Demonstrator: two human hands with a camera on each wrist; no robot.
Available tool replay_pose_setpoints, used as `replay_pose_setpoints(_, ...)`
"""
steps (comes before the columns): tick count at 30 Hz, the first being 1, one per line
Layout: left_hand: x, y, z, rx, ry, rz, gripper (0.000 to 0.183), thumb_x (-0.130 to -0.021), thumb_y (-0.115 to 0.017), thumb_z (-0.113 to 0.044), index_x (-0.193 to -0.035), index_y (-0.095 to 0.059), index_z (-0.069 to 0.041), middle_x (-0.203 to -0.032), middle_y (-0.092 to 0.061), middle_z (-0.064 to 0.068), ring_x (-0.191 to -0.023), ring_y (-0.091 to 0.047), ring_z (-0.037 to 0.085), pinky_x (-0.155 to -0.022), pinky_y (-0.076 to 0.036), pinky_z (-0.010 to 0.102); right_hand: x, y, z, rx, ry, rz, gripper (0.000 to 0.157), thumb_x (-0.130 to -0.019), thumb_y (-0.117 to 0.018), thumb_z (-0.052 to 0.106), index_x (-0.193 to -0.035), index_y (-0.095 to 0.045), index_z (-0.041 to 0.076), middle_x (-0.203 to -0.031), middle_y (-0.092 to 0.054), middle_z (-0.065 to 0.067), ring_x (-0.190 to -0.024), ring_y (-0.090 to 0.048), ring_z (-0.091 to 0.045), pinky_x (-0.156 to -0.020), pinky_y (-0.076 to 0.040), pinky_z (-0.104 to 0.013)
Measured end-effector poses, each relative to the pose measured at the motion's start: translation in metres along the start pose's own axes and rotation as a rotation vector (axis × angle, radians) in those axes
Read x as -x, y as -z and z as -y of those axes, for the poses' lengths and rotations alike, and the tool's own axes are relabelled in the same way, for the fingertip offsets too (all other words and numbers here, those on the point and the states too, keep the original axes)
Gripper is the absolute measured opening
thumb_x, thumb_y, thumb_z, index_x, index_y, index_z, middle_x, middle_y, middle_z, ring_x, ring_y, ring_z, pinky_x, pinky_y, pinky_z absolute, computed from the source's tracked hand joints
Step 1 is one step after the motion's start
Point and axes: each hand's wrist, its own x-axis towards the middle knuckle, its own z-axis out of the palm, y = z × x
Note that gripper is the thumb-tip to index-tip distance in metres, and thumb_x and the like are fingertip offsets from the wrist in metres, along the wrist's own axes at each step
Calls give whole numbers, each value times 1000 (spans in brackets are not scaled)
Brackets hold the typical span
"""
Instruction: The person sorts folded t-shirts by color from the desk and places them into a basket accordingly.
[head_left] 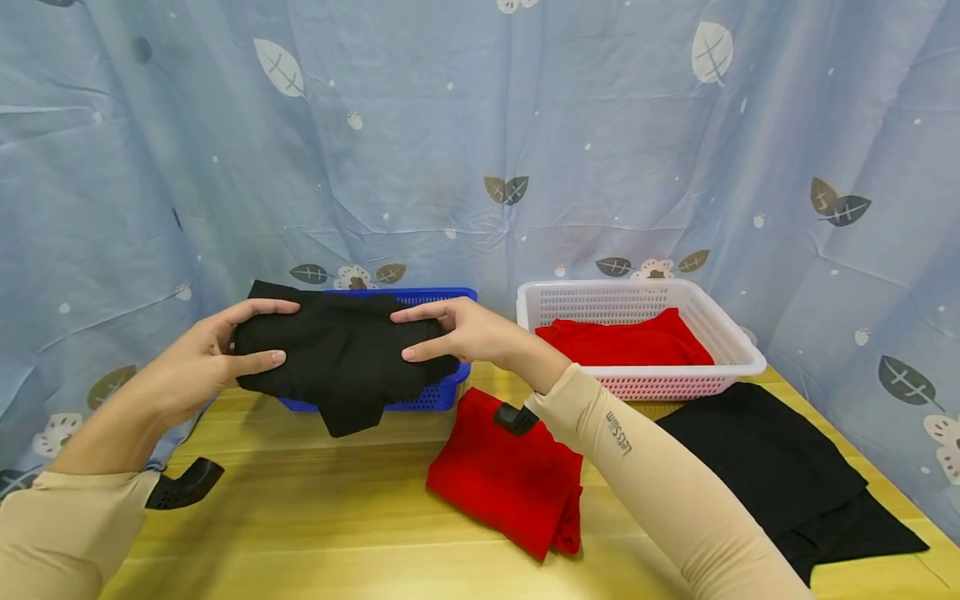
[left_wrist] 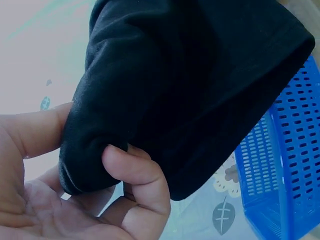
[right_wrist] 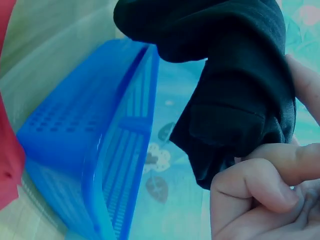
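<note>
A black folded garment [head_left: 337,342] hangs in the air between my hands, a loose flap drooping from its lower edge. My left hand [head_left: 198,354] grips its left end, thumb on the near side. At the opposite end, my right hand [head_left: 476,333] pinches the cloth between thumb and fingers. Behind and below the bundle is a blue basket [head_left: 446,396], largely hidden by the cloth in the head view. The right wrist view shows the basket's slotted inside [right_wrist: 125,165] beside the garment, with no cloth in the part that shows.
A white basket [head_left: 750,362] at the back right holds a red garment [head_left: 626,340]. On the wooden table [head_left: 300,517] lie a folded red garment [head_left: 510,483], partly under my right forearm in view, and a black garment [head_left: 772,467] farther right. A blue curtain [head_left: 450,125] hangs behind.
</note>
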Motion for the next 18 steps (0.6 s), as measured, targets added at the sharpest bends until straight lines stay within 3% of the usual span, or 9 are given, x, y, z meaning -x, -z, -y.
replay_pose_setpoints(8,-31,6,-3,162,33,24,59,-99,-64,-23,-152,-37,-27,-154,-32,10,-111,-63,5,-86,-58,34,-11,14,-5,-45,-20,-77,51,-81,-84,36,-128,-66,41,-65,-31,3,-51,-26,-18,-50,-28,-29)
replay_pose_setpoints(18,-71,12,-4,159,59,0,59,-100,-63,-25,-152,-36,-30,-155,-31,6,-113,-61,9,-90,-55,33,-29,31,-9,-69,-15,-165,52,-82,-83,32,-131,-65,38,-64,-34,2,-50,-28,-18,-47,-28,-26)
